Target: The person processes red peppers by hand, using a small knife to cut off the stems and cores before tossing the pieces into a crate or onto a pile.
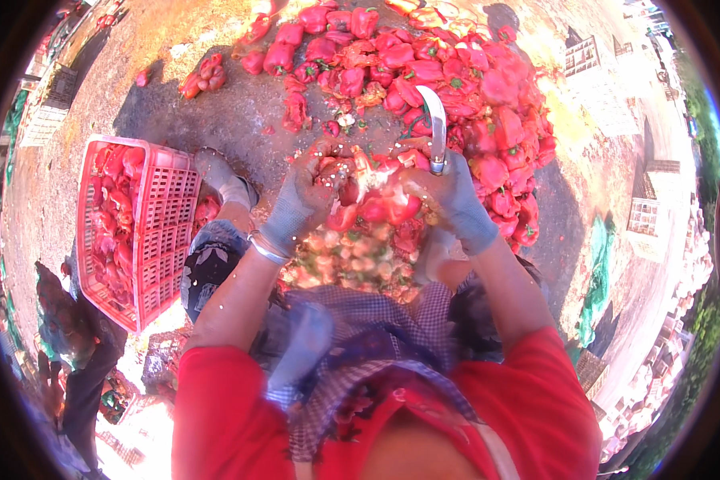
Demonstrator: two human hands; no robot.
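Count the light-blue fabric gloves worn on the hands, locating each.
2: one light-blue fabric glove on the left hand; another on the right hand, just below the curved silver blade.

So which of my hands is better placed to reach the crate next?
Probably your left hand: the pinkish-red crate stands on that side. Your right hand is farther from it and grips the curved knife, its blade sticking up.
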